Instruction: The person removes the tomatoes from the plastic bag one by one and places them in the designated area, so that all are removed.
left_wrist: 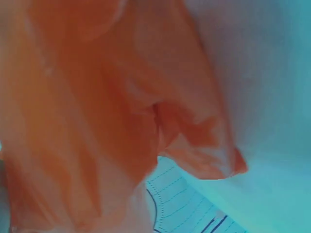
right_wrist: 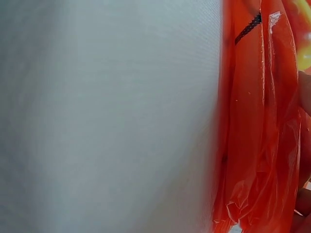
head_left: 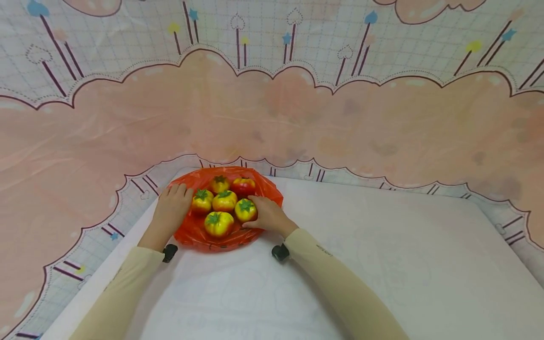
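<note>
A red plastic bag (head_left: 193, 236) lies spread on the table with its mouth wide, and several yellow-red tomatoes (head_left: 219, 224) with green leafy tops sit in it. My left hand (head_left: 173, 204) grips the bag's left rim, fingers bent over it beside the leftmost tomato (head_left: 201, 202). At the right side, my right hand (head_left: 269, 215) holds the rightmost tomato (head_left: 245, 210) between thumb and fingers. In the left wrist view the bag (left_wrist: 87, 121) fills much of the picture, hiding that hand. The right wrist view catches fingertips (right_wrist: 305, 92) at the bag's crumpled edge (right_wrist: 248, 121).
The table (head_left: 361, 255) has a white cover reaching far to the right. A patterned pink and white cloth (head_left: 297, 118) hangs behind it and along the left side. Dark wrist cameras (head_left: 280, 252) sit below both wrists.
</note>
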`<control>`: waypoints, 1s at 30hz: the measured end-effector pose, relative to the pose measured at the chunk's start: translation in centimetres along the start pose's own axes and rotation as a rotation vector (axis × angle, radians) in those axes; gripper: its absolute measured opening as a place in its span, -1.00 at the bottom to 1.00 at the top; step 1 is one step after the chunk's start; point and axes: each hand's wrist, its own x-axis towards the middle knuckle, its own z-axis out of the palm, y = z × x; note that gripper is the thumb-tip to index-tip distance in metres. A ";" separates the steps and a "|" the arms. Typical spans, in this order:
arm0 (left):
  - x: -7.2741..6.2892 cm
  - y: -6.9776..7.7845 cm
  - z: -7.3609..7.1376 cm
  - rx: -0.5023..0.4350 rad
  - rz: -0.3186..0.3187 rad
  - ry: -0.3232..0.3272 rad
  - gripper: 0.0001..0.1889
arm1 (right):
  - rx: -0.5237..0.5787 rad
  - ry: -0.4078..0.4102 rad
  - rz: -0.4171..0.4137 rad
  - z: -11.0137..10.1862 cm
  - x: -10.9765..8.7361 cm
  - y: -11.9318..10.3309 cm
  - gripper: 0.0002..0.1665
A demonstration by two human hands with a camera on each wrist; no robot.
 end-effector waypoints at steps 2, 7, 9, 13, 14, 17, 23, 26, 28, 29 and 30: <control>-0.3 0.0 0.2 -0.009 -0.006 0.011 -0.88 | -0.012 0.003 -0.010 0.1 0.1 0.0 -0.04; -0.8 0.0 0.7 -0.075 -0.044 -0.011 -0.86 | -0.021 0.006 -0.018 0.2 0.1 0.0 -0.08; -1.0 -0.1 0.8 -0.118 -0.059 -0.024 -0.83 | -0.018 0.005 -0.015 0.2 0.1 0.0 -0.11; -1.1 -0.1 0.7 -0.150 -0.074 -0.058 -0.77 | 0.027 0.007 -0.003 0.2 0.0 0.1 -0.13; -1.1 -0.1 0.7 -0.150 -0.078 -0.064 -0.77 | 0.044 0.009 0.003 0.2 0.0 0.1 -0.13; -1.1 0.0 0.7 -0.136 -0.090 -0.074 -0.78 | 0.108 0.014 0.023 0.2 0.0 0.3 -0.11; -1.3 -0.1 0.7 -0.119 -0.132 0.012 -0.82 | 0.197 0.028 0.015 -0.2 -0.4 0.5 -0.13; -1.5 -0.2 0.8 -0.119 -0.164 0.046 -0.83 | 0.222 0.044 0.002 -0.5 -0.7 0.6 -0.15; -1.6 -0.2 1.0 -0.122 -0.187 0.041 -0.83 | 0.227 0.053 0.002 -0.7 -0.8 0.6 -0.16; -1.7 -0.3 1.0 -0.125 -0.198 0.032 -0.83 | 0.231 0.055 0.003 -0.8 -0.9 0.7 -0.16; -1.8 -0.3 1.0 -0.131 -0.207 0.021 -0.83 | 0.234 0.058 0.005 -0.9 -1.0 0.7 -0.16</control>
